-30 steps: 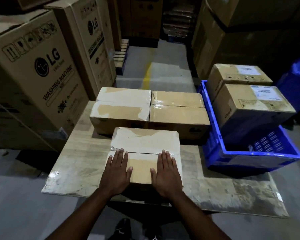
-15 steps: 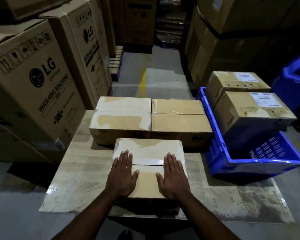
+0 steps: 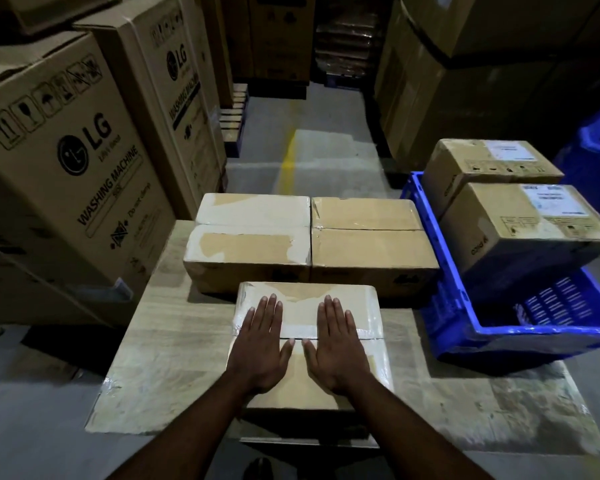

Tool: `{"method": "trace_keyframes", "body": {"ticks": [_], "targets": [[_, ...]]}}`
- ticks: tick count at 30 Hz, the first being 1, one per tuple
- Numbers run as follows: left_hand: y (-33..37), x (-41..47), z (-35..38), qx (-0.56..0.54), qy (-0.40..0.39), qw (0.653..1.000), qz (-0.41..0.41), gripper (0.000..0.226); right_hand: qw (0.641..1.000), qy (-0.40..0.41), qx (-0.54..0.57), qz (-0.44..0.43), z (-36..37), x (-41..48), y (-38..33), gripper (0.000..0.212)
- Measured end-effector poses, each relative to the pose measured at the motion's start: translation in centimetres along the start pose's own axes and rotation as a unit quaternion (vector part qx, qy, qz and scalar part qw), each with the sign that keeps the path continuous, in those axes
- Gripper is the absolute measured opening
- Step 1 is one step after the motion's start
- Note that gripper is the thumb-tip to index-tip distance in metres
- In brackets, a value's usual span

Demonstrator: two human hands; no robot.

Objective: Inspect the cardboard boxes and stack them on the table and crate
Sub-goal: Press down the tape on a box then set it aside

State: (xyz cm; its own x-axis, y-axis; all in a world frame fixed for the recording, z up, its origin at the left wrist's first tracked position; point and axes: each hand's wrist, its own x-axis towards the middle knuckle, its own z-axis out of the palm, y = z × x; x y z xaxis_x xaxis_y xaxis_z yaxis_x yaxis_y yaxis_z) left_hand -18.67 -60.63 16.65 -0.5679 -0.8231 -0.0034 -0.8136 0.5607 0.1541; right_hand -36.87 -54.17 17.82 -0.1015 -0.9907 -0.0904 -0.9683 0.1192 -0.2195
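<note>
Left hand (image 3: 260, 344) lies flat and open on top of the front box (image 3: 300, 299), fingers straight, holding nothing, just pressing down. A second ago it was nearer the person's side of the lid, with its fingertips only at the tape line. Now it has slid forward, and the fingers reach past that line. The box sits on the table (image 3: 174, 358), in the middle, with its far side close up to the two boxes in the back row, the left back box (image 3: 253, 244) and the right back box (image 3: 368, 244). The right hand (image 3: 336, 344) has made the same little slide and is flat and open too, with its thumb near the other thumb but not touching. It looks like the hands are feeling the lid and the tape to check them, so this box seems nearly done with. Over on the right stands the blue crate (image 3: 465, 341) at the end of the table, with two labelled boxes in it, one behind (image 3: 489, 168) and one in front (image 3: 527, 230) — both well apart from the hands.
</note>
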Motion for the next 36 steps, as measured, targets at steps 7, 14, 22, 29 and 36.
{"method": "trace_keyframes", "body": {"ticks": [7,14,22,29,36], "targets": [[-1.3,-0.2,-0.3,-0.017,0.024,0.999,-0.045,0.071,1.0,0.007,0.014,0.001,-0.7,0.1,2.4,0.075],[-2.1,-0.2,-0.3,-0.015,0.022,0.998,-0.061,0.072,0.998,0.018,-0.012,0.062,-1.3,0.1,4.5,0.079],[-1.7,0.1,-1.7,-0.184,0.056,0.962,-0.196,0.077,0.963,0.089,0.175,0.183,-2.2,0.4,4.6,0.076],[-2.5,1.1,-3.6,-0.318,0.007,0.894,-0.315,0.055,0.872,0.052,0.342,0.348,-5.4,1.3,4.8,0.049],[-1.3,-0.5,-5.4,-0.378,0.085,0.872,-0.299,0.043,0.861,0.114,0.378,0.322,-7.2,-1.5,4.4,0.058]]}}
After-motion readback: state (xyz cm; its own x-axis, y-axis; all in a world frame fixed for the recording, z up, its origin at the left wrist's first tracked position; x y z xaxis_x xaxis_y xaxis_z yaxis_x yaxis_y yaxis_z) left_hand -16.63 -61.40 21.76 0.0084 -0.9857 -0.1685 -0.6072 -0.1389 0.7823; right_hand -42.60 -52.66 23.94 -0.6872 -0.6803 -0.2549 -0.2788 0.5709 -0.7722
